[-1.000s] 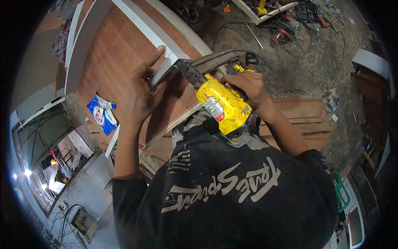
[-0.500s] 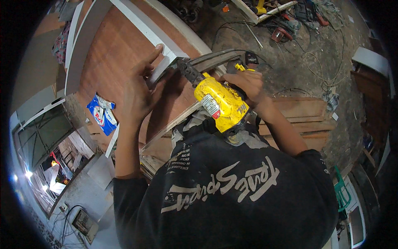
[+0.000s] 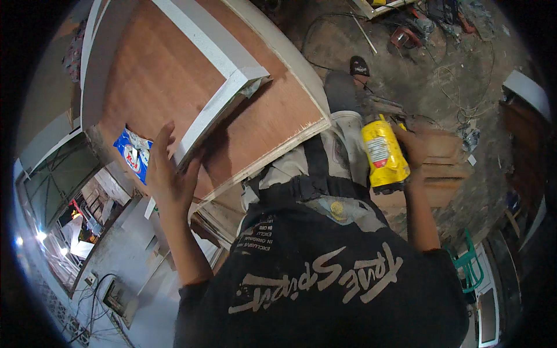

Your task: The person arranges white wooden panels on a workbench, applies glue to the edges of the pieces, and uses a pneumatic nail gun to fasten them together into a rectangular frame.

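My left hand (image 3: 169,181) is beside the lower end of a white frame (image 3: 210,113), its fingers stretched and thumb apart around the rail; whether they touch it I cannot tell. The frame lies on a brown plywood panel (image 3: 255,142), with a ragged bit of pale material hanging at its near corner. Off to the right, away from the panel, my right hand (image 3: 411,145) is closed around a yellow nail gun (image 3: 383,152). Its fingers are partly hidden behind the tool, and the tool's nose is out of sight.
A blue-and-white packet (image 3: 132,155) lies on the panel by my left hand. Wooden boards (image 3: 444,153) rest on the floor at right. Cables (image 3: 458,95) and tools lie at the far right. A green plastic chair (image 3: 469,267) stands at the lower right.
The nail gun has come off the frame's corner and swung right with my right hand. My left hand has slid down the rail toward me and its fingers have loosened.
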